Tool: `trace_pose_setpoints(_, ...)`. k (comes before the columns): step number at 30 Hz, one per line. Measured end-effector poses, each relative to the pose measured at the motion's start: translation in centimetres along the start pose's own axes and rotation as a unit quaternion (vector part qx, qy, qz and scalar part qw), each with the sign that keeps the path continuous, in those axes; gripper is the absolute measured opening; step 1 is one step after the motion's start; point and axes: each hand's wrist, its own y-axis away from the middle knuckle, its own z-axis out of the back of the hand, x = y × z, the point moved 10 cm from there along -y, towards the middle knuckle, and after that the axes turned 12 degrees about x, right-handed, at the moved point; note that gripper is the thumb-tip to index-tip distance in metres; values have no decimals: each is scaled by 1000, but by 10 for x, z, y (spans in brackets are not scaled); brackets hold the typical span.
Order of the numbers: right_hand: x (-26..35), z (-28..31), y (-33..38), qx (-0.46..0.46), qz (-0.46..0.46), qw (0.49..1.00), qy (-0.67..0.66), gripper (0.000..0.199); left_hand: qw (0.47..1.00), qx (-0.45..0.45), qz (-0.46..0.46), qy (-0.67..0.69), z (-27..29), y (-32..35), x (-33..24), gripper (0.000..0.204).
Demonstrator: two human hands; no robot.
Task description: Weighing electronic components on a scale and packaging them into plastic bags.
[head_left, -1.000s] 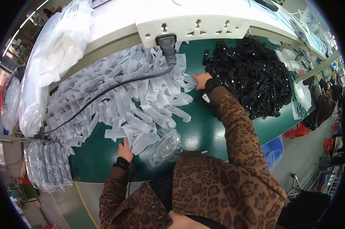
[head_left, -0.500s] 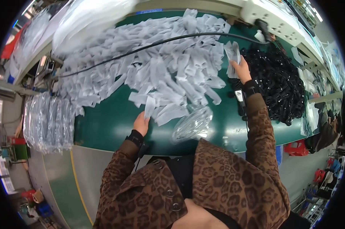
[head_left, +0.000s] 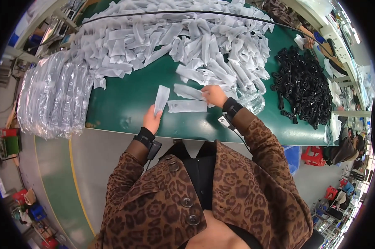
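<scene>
My left hand (head_left: 152, 119) is closed on a narrow frosted white pouch (head_left: 162, 98), held upright over the table's near edge. To its right, my right hand (head_left: 215, 96) pinches the end of another white pouch (head_left: 187, 91), which lies slanted toward the left hand. Just below that one, a third pouch (head_left: 188, 106) rests flat on the green table (head_left: 125, 101). What the pouches contain cannot be made out. Partly behind my right wrist is a crumpled clear plastic bag (head_left: 254, 102).
A broad heap of white pouches (head_left: 208, 43) covers the far table. Coiled black cables (head_left: 303, 89) are piled at the right. Filled clear bags (head_left: 56, 97) stand at the left edge. A black cord (head_left: 187, 12) hangs across the back; another person's hand (head_left: 307, 38) shows at far right.
My right hand has come from beside the black cables toward me and left, near the left hand. The left hand still grips a pouch. The whole view has shifted.
</scene>
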Motion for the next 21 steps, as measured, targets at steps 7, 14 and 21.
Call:
trace_pose_setpoints(7,22,16,43,-312,71,926,199,18,997,-29,-1,70,23,25,3,32)
trace_pose_setpoints(14,50,-36,65,-240,116,949,168,17,989,-22,-69,129,27,53,-40,30)
trace_pose_setpoints(21,28,-33,44,-167,125,978,19,17,936,100,-281,-188,-42,80,-112,30)
